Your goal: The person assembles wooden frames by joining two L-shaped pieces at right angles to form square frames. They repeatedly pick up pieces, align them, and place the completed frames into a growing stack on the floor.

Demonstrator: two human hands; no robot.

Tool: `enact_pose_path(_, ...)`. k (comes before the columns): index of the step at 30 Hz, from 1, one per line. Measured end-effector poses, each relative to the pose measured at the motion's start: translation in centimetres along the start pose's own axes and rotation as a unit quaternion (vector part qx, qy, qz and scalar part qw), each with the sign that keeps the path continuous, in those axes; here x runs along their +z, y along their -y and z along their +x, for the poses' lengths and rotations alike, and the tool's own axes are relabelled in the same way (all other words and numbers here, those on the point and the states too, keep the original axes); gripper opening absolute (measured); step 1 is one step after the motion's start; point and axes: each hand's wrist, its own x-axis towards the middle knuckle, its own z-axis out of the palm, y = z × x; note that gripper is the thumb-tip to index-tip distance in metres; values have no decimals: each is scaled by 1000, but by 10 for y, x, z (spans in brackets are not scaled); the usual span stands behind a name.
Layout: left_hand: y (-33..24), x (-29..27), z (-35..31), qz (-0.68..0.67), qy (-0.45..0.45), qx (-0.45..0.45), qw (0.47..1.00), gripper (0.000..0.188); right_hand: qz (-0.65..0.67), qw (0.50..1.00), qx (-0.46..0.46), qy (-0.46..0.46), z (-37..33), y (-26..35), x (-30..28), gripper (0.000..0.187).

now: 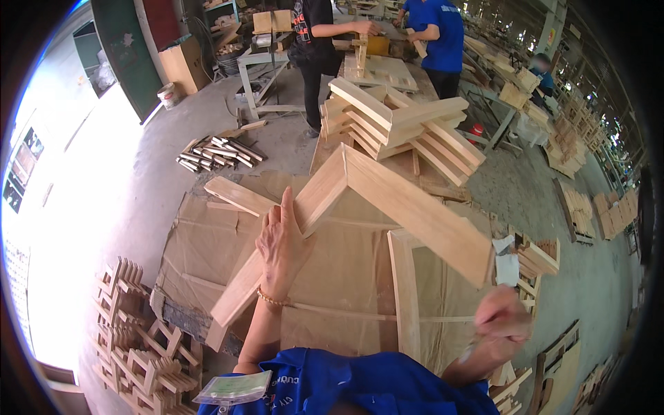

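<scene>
A pale wooden corner frame [415,214] stands over the paper-covered table, its mitred corner pointing away from me. My left hand [278,242] grips its left leg, fingers together and the index finger stretched along the wood. Off the end of the right leg, my right hand [503,315] is closed, somewhat blurred. Just above that fist shows a small whitish flat piece [507,266]; whether my fingers hold it I cannot tell. Under the frame lie another light wooden piece [404,297] and, to the upper left, a board end [238,196].
Brown paper [332,270] covers the table. Stacked wooden frames [394,124] rise beyond it. More frames are piled on the floor at the left [142,346]. Wood offcuts [220,152] lie farther back. Two people [443,34] work at the far bench, and another person is at the right.
</scene>
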Motion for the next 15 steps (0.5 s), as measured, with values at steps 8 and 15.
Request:
enact_pose_path(8,-6,14,-25,35,-30,103,994,92,-374,926,50,13,59,-81,8,29)
enact_pose_path(15,-6,20,-32,51,-7,92,994,96,-422,905,33,38,77,-114,13,32)
